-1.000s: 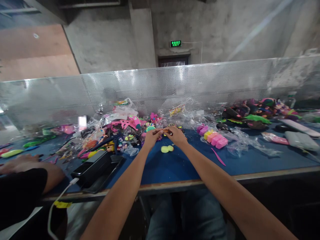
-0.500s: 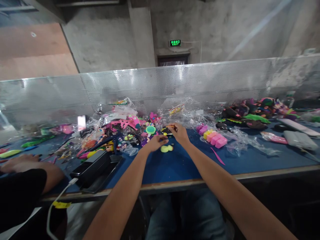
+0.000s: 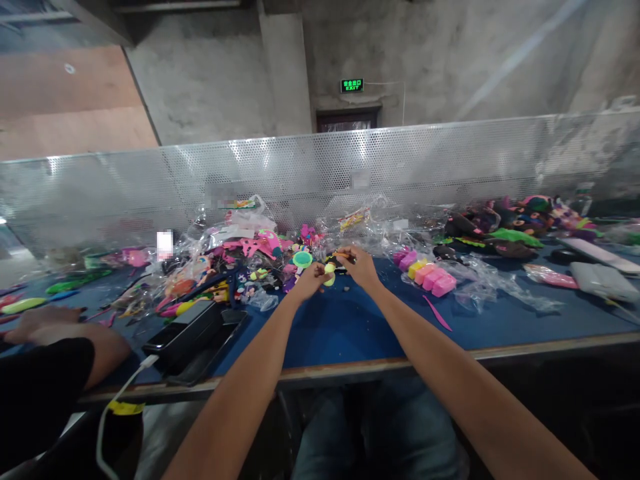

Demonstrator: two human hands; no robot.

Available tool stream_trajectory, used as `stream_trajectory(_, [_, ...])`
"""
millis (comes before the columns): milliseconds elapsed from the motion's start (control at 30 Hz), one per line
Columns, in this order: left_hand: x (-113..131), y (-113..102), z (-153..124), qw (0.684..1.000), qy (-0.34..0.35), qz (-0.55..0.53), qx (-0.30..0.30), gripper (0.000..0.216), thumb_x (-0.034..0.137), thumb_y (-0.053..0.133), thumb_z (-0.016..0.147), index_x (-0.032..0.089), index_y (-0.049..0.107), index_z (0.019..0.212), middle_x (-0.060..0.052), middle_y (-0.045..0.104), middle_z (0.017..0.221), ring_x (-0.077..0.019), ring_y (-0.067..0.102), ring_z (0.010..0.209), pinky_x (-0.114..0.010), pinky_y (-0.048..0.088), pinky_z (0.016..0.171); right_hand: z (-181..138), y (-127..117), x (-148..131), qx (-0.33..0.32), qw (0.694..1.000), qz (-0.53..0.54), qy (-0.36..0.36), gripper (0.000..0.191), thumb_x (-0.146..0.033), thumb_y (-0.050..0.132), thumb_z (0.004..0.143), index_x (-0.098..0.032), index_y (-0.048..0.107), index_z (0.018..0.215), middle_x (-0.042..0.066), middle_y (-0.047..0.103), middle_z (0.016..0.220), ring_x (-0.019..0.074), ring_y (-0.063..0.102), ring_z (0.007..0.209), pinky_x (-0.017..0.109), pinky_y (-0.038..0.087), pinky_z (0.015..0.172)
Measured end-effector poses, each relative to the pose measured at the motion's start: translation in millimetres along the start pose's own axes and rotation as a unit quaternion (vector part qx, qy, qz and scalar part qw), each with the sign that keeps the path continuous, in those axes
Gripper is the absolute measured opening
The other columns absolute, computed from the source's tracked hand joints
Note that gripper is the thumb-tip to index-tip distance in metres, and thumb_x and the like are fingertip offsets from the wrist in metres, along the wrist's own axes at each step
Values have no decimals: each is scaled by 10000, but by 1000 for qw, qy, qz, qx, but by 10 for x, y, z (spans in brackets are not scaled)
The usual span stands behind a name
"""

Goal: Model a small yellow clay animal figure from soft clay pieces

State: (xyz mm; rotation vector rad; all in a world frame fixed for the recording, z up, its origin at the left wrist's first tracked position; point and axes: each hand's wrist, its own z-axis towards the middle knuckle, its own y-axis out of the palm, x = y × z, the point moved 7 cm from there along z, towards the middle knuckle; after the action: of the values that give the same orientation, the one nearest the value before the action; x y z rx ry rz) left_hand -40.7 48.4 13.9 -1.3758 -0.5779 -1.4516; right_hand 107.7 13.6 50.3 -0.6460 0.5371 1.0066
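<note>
My left hand (image 3: 311, 278) is lifted just above the blue table top (image 3: 350, 327) with its fingers closed on a small yellow-green clay lump (image 3: 329, 273). Close beside it, my right hand (image 3: 358, 265) pinches a small dark piece with an orange tip (image 3: 340, 255), held against the lump. A green round clay disc (image 3: 303, 259) lies just left of the hands. A row of pink and yellow clay blocks (image 3: 427, 274) sits to the right, and a thin pink stick (image 3: 437, 313) lies in front of them.
A heap of colourful clay figures and clear plastic bags (image 3: 225, 260) runs along the perforated metal screen (image 3: 320, 173). Black phones (image 3: 193, 337) with a white cable lie at front left. Another person's arm (image 3: 60, 337) rests on the table at far left. More clay shapes (image 3: 510, 227) lie at right.
My left hand went down to the yellow-green lump on the table, picked it up and brought it to the right hand. The lump no longer lies on the blue surface.
</note>
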Motion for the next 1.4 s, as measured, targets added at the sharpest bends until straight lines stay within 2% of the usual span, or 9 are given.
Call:
stream_trajectory(167, [51, 48, -47, 998, -19, -55, -6, 492, 384, 718, 666, 172, 520, 1063, -12, 553, 781, -116, 545, 605, -227, 459, 470, -5, 75, 81, -25, 996, 61, 53, 301, -373, 551, 779, -189, 653, 995, 52, 697, 869, 193, 660, 772, 220, 497, 434])
stream_trajectory(333, [38, 67, -59, 999, -35, -34, -9, 447, 382, 693, 696, 155, 515, 1037, -30, 585, 781, -130, 568, 593, -218, 444, 436, 5, 100, 104, -37, 995, 73, 56, 298, -348, 594, 734, -179, 657, 971, 53, 695, 919, 165, 648, 714, 199, 493, 415])
stream_trajectory(533, [7, 28, -11, 1000, 2, 11, -5, 441, 355, 660, 711, 158, 495, 1070, -44, 626, 821, -124, 571, 620, -177, 390, 428, -4, 101, 108, -45, 996, 55, 56, 313, -389, 590, 744, -168, 643, 958, 46, 684, 863, 144, 625, 654, 196, 489, 411])
stream_trajectory(733, [27, 17, 54, 995, 55, 80, -35, 333, 251, 594, 674, 130, 601, 984, -44, 642, 847, -148, 571, 718, -239, 433, 600, -33, 113, 100, -78, 994, 13, 79, 349, -467, 484, 831, -163, 653, 801, 18, 621, 591, 119, 568, 505, 180, 438, 373])
stream_trajectory(800, [39, 27, 41, 990, 73, 110, -58, 331, 235, 595, 649, 131, 642, 960, -49, 644, 891, -163, 575, 772, -267, 442, 685, -29, 109, 118, -75, 994, 9, 77, 288, -421, 535, 804, -164, 661, 831, 23, 649, 654, 116, 582, 530, 171, 437, 378])
stream_trajectory(967, [-36, 103, -34, 974, 51, 176, -137, 561, 258, 685, 598, 151, 602, 1142, -85, 646, 969, -195, 591, 809, -301, 455, 726, -18, 141, 207, -81, 993, 17, 78, 278, -355, 605, 737, -167, 663, 933, 30, 679, 803, 106, 579, 544, 185, 458, 390])
stream_trajectory(1033, [10, 80, -26, 975, 77, 179, -106, 560, 336, 695, 631, 161, 588, 1151, -88, 642, 986, -193, 589, 829, -298, 456, 743, -26, 166, 212, -95, 992, 13, 82, 295, -381, 603, 739, -164, 667, 929, 27, 673, 766, 113, 575, 545, 197, 468, 399])
stream_trajectory(1167, [145, -78, 25, 986, 121, 111, 34, 436, 464, 554, 776, 131, 605, 1053, -77, 645, 911, -154, 573, 754, -280, 455, 716, -53, 191, 98, -117, 992, 11, 54, 301, -392, 603, 741, -165, 676, 926, 21, 664, 767, 124, 593, 608, 200, 492, 440])
stream_trajectory(1400, [151, -87, 46, 992, 96, 74, 26, 427, 542, 601, 715, 123, 657, 777, -19, 607, 652, -113, 515, 582, -240, 411, 589, -77, 255, 40, -148, 989, 8, 24, 321, -363, 630, 740, -194, 691, 1006, 35, 703, 861, 157, 634, 708, 247, 522, 555])
